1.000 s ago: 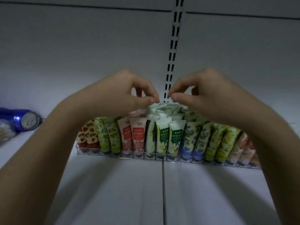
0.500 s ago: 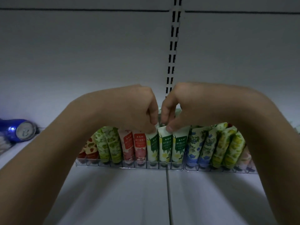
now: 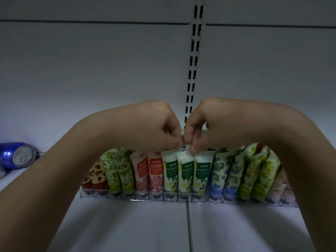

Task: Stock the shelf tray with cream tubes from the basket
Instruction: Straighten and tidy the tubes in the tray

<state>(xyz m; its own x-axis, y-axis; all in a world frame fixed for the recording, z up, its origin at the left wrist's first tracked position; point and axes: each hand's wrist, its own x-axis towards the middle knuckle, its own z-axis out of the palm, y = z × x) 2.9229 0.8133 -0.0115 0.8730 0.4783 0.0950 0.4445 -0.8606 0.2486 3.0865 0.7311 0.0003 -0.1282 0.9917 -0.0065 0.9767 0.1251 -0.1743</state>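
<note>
Both the left hand [image 3: 154, 128] and right hand [image 3: 216, 126] pinch the crimped top of the white green-labelled cream tube [image 3: 185, 172], standing in the clear plastic shelf tray [image 3: 181, 197] (middle slot). It probably wants pressing straight down, label forward.

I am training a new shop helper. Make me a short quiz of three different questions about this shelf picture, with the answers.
1. True or false: the blue metal drink can lies on its side, left of the clear plastic shelf tray.
2. Which tubes stand directly left of the white tubes with green labels? A) pink floral tubes B) blue floral tubes C) yellow-green tubes
3. Fill in: the right hand pinches the top of the ______ of the three white tubes; the left hand is close beside it.

Key: 1 true; 2 A, the pink floral tubes; 3 middle.
</note>
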